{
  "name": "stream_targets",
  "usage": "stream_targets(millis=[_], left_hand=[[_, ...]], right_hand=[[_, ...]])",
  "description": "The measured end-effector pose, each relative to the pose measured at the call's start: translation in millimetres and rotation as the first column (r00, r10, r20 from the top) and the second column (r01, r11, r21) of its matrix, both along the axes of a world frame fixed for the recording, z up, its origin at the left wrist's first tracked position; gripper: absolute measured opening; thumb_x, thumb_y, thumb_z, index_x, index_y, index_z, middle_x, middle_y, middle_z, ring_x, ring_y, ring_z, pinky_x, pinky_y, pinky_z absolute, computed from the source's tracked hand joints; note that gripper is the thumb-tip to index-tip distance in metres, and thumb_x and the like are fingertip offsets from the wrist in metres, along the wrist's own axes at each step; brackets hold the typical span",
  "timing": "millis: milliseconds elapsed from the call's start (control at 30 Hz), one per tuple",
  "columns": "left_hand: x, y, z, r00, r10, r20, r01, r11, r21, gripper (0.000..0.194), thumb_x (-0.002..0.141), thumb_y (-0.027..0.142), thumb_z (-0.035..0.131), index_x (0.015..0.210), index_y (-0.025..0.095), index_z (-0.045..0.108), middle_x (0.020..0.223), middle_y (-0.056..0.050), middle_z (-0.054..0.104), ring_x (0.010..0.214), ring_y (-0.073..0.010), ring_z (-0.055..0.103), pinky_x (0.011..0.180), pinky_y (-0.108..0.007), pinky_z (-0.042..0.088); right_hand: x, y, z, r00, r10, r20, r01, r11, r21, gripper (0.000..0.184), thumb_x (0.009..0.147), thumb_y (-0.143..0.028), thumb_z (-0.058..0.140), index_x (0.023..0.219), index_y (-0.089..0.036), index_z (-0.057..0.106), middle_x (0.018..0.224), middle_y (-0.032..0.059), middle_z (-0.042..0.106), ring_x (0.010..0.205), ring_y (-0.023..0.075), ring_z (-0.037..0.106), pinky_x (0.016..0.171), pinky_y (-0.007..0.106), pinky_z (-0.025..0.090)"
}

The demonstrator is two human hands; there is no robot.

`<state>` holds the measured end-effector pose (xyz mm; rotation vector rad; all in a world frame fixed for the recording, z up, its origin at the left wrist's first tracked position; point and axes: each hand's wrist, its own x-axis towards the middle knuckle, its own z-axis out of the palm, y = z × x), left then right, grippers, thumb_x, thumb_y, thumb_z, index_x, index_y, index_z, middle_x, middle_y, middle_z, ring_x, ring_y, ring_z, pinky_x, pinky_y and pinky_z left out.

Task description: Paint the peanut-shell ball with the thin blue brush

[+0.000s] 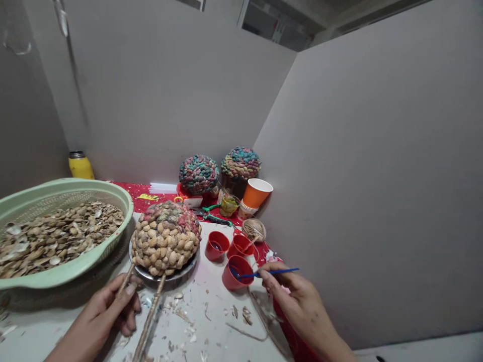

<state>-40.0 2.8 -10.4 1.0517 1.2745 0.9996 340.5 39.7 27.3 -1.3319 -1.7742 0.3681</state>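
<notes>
A ball covered in rows of tan nutshells (164, 246), with red and grey-green paint on its upper part, rests in a metal bowl (188, 270). Two twisted cord-like stems come off its near side. My left hand (113, 304) pinches the left stem (127, 278) between thumb and fingers; the other stem (151, 317) runs down toward the front. Closed around a thin blue paintbrush (285, 271), my right hand (294, 296) keeps its tip inside the nearest red cup (237, 281), which holds dark liquid. Two more red cups (216, 247) stand just behind.
A green basket (124, 221) of loose shells stands at left. Behind are two painted shell balls (198, 173), an orange paper cup (257, 193), a twine roll (254, 230), green-handled pliers (217, 219) and a yellow bottle (80, 167). Shell bits litter the table; grey walls enclose it.
</notes>
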Motion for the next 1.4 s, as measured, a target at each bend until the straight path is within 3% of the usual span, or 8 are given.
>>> stream_targets(millis=[133, 300, 467, 600, 733, 900, 1267, 1400], left_hand=[[0.5, 1.1, 1.3, 1.0, 0.001, 0.009, -0.001, 1.0, 0.003, 0.062, 0.073, 0.081, 0.074, 0.081, 0.02, 0.07, 0.072, -0.001, 0.071, 0.057, -0.0155, 0.062, 0.052, -0.026, 0.054], [1.7, 1.2, 1.8, 1.0, 0.015, 0.027, -0.015, 1.0, 0.001, 0.065, 0.069, 0.083, 0.076, 0.08, 0.019, 0.07, 0.071, -0.002, 0.071, 0.055, -0.0145, 0.06, 0.051, -0.025, 0.053], [2.7, 2.5, -5.5, 0.997, 0.032, 0.071, -0.032, 0.999, -0.008, 0.063, 0.068, 0.081, 0.079, 0.08, 0.019, 0.07, 0.068, 0.0, 0.069, 0.054, -0.0135, 0.06, 0.05, -0.024, 0.052], [3.1, 2.5, -11.1, 0.992, 0.04, 0.12, -0.038, 0.999, -0.015, 0.062, 0.067, 0.08, 0.08, 0.082, 0.021, 0.069, 0.067, 0.001, 0.069, 0.051, -0.0134, 0.059, 0.048, -0.025, 0.052], [2.4, 0.5, -16.6, 0.988, 0.066, 0.137, -0.061, 0.997, -0.036, 0.064, 0.068, 0.079, 0.08, 0.097, 0.023, 0.067, 0.068, 0.002, 0.07, 0.053, -0.0156, 0.062, 0.05, -0.026, 0.053], [2.7, -1.8, -21.0, 0.987, 0.07, 0.143, -0.064, 0.997, -0.044, 0.073, 0.07, 0.082, 0.077, 0.108, 0.021, 0.063, 0.07, 0.001, 0.07, 0.053, -0.0158, 0.061, 0.051, -0.027, 0.053], [3.6, -4.0, -17.4, 0.984, 0.067, 0.164, -0.058, 0.996, -0.063, 0.065, 0.075, 0.076, 0.077, 0.111, 0.023, 0.067, 0.071, 0.001, 0.07, 0.054, -0.0167, 0.062, 0.052, -0.027, 0.053], [4.6, -3.7, -14.6, 0.984, 0.089, 0.157, -0.077, 0.994, -0.079, 0.07, 0.068, 0.08, 0.08, 0.107, 0.023, 0.067, 0.069, 0.001, 0.069, 0.053, -0.0165, 0.061, 0.051, -0.028, 0.053]], right_hand=[[8.3, -5.1, 1.6, 0.955, -0.178, -0.238, 0.163, 0.983, -0.081, 0.046, 0.084, -0.065, 0.074, 0.087, -0.019, 0.078, 0.078, 0.0072, 0.078, 0.063, 0.0192, 0.071, 0.054, 0.026, 0.059], [15.0, -5.9, 7.5, 0.815, -0.31, -0.49, 0.284, 0.95, -0.128, 0.054, 0.065, -0.068, 0.088, 0.079, -0.017, 0.075, 0.062, 0.0044, 0.073, 0.054, 0.018, 0.069, 0.051, 0.026, 0.06], [-7.3, -3.7, 29.7, 0.685, -0.249, -0.684, 0.315, 0.949, -0.03, 0.047, 0.066, -0.057, 0.094, 0.081, -0.017, 0.073, 0.061, 0.0034, 0.073, 0.053, 0.0157, 0.069, 0.049, 0.022, 0.059], [-47.6, 0.6, 51.2, 0.707, -0.064, -0.704, 0.211, 0.97, 0.123, 0.037, 0.074, -0.051, 0.092, 0.08, -0.019, 0.073, 0.065, 0.0026, 0.076, 0.052, 0.0131, 0.07, 0.051, 0.018, 0.059], [-86.5, 11.2, 59.0, 0.753, 0.13, -0.645, 0.03, 0.972, 0.231, 0.023, 0.084, -0.042, 0.086, 0.086, -0.021, 0.075, 0.07, 0.0014, 0.078, 0.054, 0.0144, 0.074, 0.054, 0.021, 0.062], [-119.2, 27.2, 61.2, 0.811, 0.198, -0.551, -0.06, 0.964, 0.259, 0.023, 0.088, -0.043, 0.082, 0.082, -0.021, 0.076, 0.063, 0.0015, 0.077, 0.052, 0.0157, 0.074, 0.05, 0.021, 0.061], [-113.2, 33.4, 59.2, 0.871, 0.141, -0.47, -0.002, 0.959, 0.283, 0.022, 0.087, -0.041, 0.082, 0.082, -0.02, 0.076, 0.064, 0.0011, 0.077, 0.052, 0.0149, 0.074, 0.051, 0.019, 0.061], [-113.2, 27.5, 54.7, 0.87, 0.191, -0.455, -0.044, 0.948, 0.314, 0.017, 0.091, -0.036, 0.078, 0.085, -0.021, 0.077, 0.068, 0.0014, 0.078, 0.052, 0.015, 0.074, 0.051, 0.02, 0.062]])
